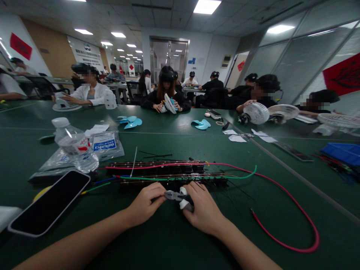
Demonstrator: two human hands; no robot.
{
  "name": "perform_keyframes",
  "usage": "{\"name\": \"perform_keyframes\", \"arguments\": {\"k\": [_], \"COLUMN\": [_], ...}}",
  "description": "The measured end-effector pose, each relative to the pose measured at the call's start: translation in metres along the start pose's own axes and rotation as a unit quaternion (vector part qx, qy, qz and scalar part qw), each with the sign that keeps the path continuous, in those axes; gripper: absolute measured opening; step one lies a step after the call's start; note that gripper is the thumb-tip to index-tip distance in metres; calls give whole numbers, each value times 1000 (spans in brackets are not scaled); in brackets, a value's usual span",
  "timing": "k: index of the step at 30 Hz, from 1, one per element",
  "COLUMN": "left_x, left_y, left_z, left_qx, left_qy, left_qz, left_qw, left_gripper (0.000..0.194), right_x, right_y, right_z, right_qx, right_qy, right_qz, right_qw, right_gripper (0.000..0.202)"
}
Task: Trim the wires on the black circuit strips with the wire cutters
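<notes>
My right hand [204, 208] is closed around a pair of pliers [174, 195] with white-and-grey handles, the jaws pointing left. Fingers pinched together, my left hand [144, 206] is at the jaw tips; whatever lies between its fingertips is too small to make out. Just beyond both hands lie two long black strips with metal rows [157, 168], side by side on the table. A thick red cable [281, 185] runs over them and loops right. A green wire [242, 177] lies along the nearer strip. One thin white tie [134, 161] sticks up at their left part.
A phone [53, 202], a water bottle [74, 144] and plastic bags [112, 144] lie left on the green table [157, 247]. Blue fan blades [201, 124], papers [237, 138] and a blue tray [341, 153] are farther off. Several people sit opposite, some handling fans.
</notes>
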State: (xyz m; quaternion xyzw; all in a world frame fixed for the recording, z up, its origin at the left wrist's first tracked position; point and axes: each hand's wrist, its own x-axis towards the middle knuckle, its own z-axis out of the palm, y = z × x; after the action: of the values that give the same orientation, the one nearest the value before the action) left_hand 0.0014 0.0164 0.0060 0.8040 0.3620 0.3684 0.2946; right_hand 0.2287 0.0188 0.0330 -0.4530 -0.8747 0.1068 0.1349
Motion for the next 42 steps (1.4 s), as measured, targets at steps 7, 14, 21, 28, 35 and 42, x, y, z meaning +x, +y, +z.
{"name": "perform_keyframes", "arguments": {"k": [7,14,21,28,35,42], "left_x": [0,-1,0,0,-2,-3], "left_y": [0,-2,-1,0,-1,-3], "left_z": [0,1,0,0,0,2], "left_qx": [4,12,15,14,13,2], "left_qy": [1,1,-1,-6,-13,-19], "left_qz": [1,5,12,6,10,11], "left_qw": [1000,1000,1000,1000,1000,1000], "left_gripper": [16,16,16,17,17,18], "right_x": [0,0,-1,0,0,-1], "right_y": [-1,-1,1,1,3,3], "right_z": [-2,-3,-2,1,1,0], "right_qx": [7,16,17,15,14,12], "right_qy": [-6,-7,-2,6,0,-4], "right_qz": [2,2,-6,11,7,10], "right_qw": [1000,1000,1000,1000,1000,1000], "right_gripper": [32,35,36,26,22,18]}}
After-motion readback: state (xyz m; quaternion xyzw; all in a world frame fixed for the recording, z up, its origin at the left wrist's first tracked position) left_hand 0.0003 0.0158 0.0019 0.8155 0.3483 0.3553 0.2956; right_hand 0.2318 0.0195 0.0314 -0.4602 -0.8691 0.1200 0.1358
